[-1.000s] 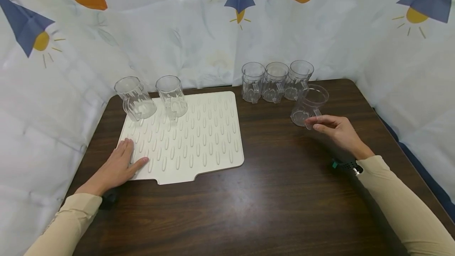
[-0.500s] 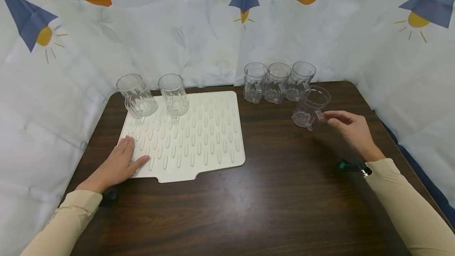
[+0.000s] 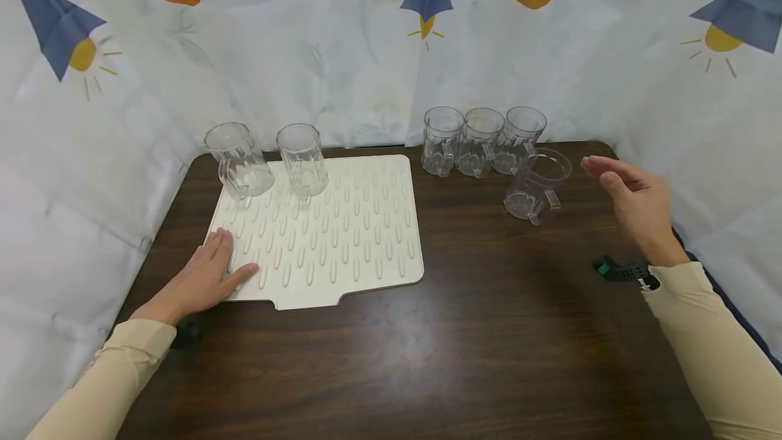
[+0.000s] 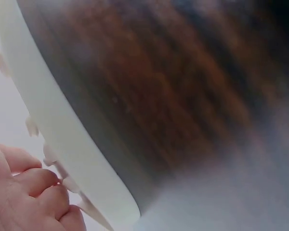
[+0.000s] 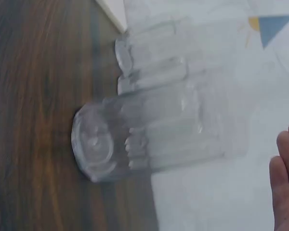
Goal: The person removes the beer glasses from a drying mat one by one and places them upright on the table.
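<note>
My left hand (image 3: 198,277) lies flat on the left edge of a cream drying mat (image 3: 351,236) with raised oval ridges. Close up, the left wrist view shows the mat's rim (image 4: 62,130) beside curled-looking fingers (image 4: 45,192). To the right, a clear mug (image 3: 534,189) stands upright on the table, its handle facing front right. My right hand (image 3: 638,206) hovers right of this mug, apart from it, holding nothing, fingers extended. In the right wrist view the mug (image 5: 149,132) is blurred, and only fingers (image 5: 282,192) appear at the right edge.
Two clear mugs, one at the corner (image 3: 244,168) and one beside it (image 3: 305,165), stand at the mat's back left. Three more, including a middle mug (image 3: 479,144), line the back of the dark wooden table (image 3: 415,358). A white printed curtain (image 3: 360,73) surrounds the table.
My right hand has let go of the front mug's handle and drawn away right and up. The mug has stayed on the table. My left hand still rests on the mat.
</note>
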The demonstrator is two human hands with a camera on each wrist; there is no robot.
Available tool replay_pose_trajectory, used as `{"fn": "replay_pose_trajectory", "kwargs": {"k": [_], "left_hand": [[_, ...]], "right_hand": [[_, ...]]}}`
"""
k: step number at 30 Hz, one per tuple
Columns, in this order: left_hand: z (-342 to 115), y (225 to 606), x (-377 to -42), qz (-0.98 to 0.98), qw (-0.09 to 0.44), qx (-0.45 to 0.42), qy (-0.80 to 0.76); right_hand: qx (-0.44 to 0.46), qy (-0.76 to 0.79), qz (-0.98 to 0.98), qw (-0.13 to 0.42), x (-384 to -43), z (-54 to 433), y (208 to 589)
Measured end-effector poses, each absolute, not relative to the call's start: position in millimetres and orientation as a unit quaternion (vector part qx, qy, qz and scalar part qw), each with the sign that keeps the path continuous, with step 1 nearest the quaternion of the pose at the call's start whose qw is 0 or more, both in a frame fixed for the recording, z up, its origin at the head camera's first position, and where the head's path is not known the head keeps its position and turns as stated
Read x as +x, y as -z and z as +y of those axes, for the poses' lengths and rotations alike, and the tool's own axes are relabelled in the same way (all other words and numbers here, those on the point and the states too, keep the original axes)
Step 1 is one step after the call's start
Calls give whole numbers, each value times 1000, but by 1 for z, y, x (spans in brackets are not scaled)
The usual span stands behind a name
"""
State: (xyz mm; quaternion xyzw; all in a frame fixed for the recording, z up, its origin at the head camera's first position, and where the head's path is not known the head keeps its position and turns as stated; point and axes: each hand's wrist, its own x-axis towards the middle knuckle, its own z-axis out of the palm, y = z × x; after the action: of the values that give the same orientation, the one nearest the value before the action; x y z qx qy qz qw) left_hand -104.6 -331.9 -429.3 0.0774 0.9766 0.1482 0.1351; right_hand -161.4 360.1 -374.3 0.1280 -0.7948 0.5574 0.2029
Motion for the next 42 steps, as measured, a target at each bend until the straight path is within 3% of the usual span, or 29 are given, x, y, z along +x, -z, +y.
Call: {"fn": "replay_pose_trajectory", "kwargs": {"k": [6, 32, 42], "left_hand": [[-332, 426, -104, 977, 139, 75, -142], [-330, 426, -101, 979, 135, 76, -129], [-329, 428, -100, 983, 121, 91, -107]], "right_hand": [[157, -523, -809, 215, -165, 336, 361], [252, -594, -761, 64, -194, 224, 370], [263, -626, -733, 49, -209, 190, 377]]}}
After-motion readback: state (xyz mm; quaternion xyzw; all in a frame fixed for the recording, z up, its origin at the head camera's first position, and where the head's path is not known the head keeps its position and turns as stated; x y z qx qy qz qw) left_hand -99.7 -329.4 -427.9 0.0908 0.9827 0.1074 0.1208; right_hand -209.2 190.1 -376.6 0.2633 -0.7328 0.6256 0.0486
